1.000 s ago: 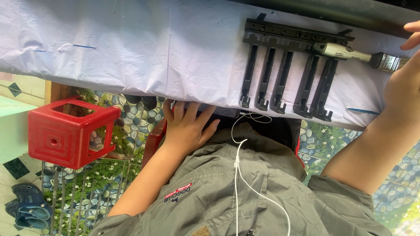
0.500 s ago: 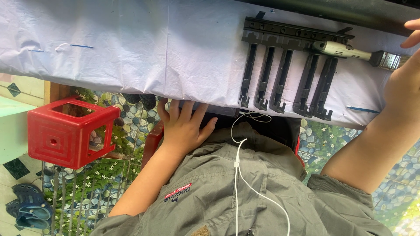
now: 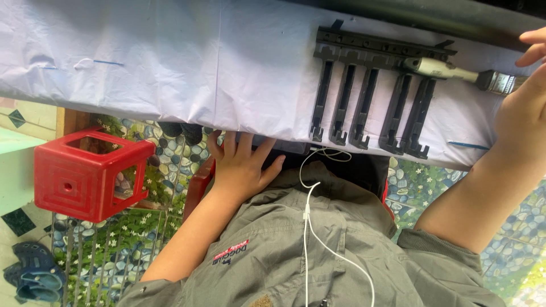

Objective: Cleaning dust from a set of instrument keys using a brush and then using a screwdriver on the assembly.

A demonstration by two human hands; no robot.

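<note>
A black plastic part (image 3: 369, 91), a rail with several long prongs, lies on the white cloth-covered table (image 3: 170, 62). A paintbrush (image 3: 455, 73) with a pale handle and metal ferrule rests across the part's top right. My right hand (image 3: 520, 102) is at the frame's right edge beside the brush's bristle end, its fingers extended and partly cut off, with nothing seen in its grip. My left hand (image 3: 242, 165) sits at the table's near edge over my lap, fingers spread and holding nothing. I wear a grey-green jacket with a white earphone cable (image 3: 307, 210) hanging down it.
A red plastic stool (image 3: 85, 173) stands at the lower left on a pebble-patterned floor. Blue sandals (image 3: 31, 276) lie in the bottom left corner. A dark bar (image 3: 455, 17) runs along the table's far edge.
My left hand's fingers have shifted slightly at the table edge. The brush, the black part and my right hand stay where they were.
</note>
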